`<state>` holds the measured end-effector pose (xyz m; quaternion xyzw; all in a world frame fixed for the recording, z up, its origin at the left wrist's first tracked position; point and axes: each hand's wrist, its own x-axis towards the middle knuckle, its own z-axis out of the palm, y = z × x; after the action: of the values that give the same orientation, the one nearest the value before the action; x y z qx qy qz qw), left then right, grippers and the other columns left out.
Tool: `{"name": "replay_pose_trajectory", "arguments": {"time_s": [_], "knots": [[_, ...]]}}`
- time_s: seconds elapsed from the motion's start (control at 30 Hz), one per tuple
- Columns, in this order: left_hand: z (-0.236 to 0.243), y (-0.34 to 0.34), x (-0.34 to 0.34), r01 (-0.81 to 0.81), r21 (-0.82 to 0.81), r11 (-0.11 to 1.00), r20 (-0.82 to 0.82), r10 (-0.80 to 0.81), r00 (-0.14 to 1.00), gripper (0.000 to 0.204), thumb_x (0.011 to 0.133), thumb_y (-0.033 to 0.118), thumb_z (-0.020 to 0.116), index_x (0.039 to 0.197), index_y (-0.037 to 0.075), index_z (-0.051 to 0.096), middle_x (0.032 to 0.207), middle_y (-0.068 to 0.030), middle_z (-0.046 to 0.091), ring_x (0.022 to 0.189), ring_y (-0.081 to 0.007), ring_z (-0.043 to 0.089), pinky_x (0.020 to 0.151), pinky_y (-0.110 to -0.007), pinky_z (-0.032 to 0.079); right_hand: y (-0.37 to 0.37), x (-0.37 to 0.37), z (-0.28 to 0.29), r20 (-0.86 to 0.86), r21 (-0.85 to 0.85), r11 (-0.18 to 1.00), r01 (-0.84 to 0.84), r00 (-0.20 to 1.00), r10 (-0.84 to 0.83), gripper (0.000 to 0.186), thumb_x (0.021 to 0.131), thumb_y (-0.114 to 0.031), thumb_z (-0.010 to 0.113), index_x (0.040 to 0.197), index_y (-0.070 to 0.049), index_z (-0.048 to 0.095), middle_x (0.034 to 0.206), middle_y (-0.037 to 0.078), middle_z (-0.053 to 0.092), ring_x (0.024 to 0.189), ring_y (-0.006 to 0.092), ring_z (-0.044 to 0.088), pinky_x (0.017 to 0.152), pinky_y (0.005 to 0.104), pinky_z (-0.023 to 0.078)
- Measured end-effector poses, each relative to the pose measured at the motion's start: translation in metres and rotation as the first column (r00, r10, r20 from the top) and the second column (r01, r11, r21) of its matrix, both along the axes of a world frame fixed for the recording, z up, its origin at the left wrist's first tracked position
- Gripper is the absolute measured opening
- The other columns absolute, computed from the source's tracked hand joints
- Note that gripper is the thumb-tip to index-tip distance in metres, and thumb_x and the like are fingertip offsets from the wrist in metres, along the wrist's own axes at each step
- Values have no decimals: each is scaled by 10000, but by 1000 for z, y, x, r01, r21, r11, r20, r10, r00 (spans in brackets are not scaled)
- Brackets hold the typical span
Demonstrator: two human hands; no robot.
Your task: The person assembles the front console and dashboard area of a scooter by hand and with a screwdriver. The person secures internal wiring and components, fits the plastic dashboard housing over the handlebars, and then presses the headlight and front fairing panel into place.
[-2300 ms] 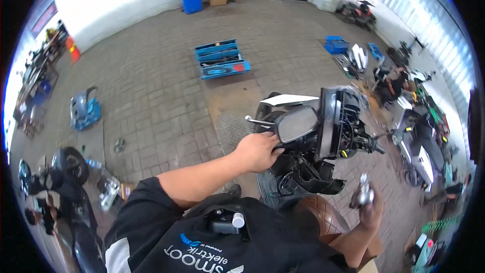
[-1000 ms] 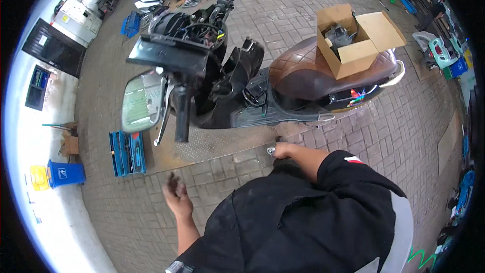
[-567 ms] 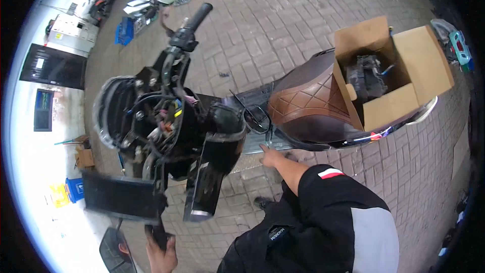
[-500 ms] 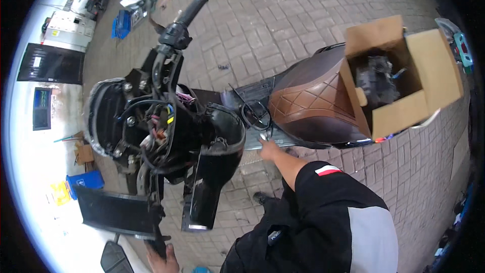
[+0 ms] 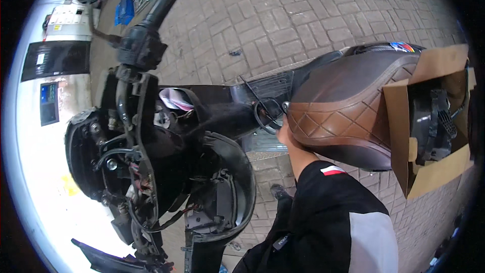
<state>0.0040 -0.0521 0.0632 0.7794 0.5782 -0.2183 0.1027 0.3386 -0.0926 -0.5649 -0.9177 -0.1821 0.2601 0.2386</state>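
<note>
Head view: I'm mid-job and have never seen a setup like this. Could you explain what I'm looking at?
There is no robot here: a person works bare-handed, wearing a fisheye camera on the head. It looks down, so straight edges bend near the rim.

Across the picture stands a scooter on a paved floor. Its opened front, with exposed wires, is at the left. At the right is a brown quilted seat, bearing an open cardboard box with a dark part inside.

The right hand is by the seat's front tip. A small silvery piece shows just above it; whether it is held, I can't tell. The left hand isn't visible.
</note>
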Motion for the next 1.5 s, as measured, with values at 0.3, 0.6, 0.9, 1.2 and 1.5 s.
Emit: {"name": "replay_pose_trajectory", "arguments": {"time_s": [0.3,0.6,0.9,1.2,1.5], "knots": [[-12,1,-4,-24,-26,999,248,30,968,433,979,258,471,1329,4,459,1239,-176,592,1128,-334,554,970,-421,414,29,8,147,-550,561,818,128,796,253,493,901,-286,630,1314,-47,508,1258,198,554,1172,345,530,1004,456,417],[-35,-24,11,-101,138,985,512,16,859,559,797,136,653,1272,-91,465,933,-253,662,879,-428,655,770,-430,524,188,113,370,231,619,370,-692,611,757,351,862,-241,625,1160,-56,613,1141,188,638,1084,327,608,910,411,484],[-41,-66,69,-134,-13,991,546,119,829,707,853,266,638,1391,-89,346,1142,-302,598,1070,-421,596,923,-432,466,268,139,324,486,493,56,-868,329,810,320,680,-228,669,955,-67,698,1041,200,673,984,374,637,837,434,518],[-37,-70,76,3,183,983,456,-87,885,736,820,295,681,1406,-41,388,1212,-251,567,1150,-380,546,982,-406,411,281,135,299,-204,920,324,-220,435,877,415,852,-276,642,1201,-55,603,1146,154,651,965,274,633,820,397,517],[-89,-76,61,-24,188,982,700,-117,704,752,859,157,648,1480,-16,261,1459,-235,383,1386,-335,339,1133,-405,245,255,150,281,128,808,151,-570,419,899,276,870,-117,571,1130,-80,654,1055,122,694,939,320,655,803,409,530]]}}
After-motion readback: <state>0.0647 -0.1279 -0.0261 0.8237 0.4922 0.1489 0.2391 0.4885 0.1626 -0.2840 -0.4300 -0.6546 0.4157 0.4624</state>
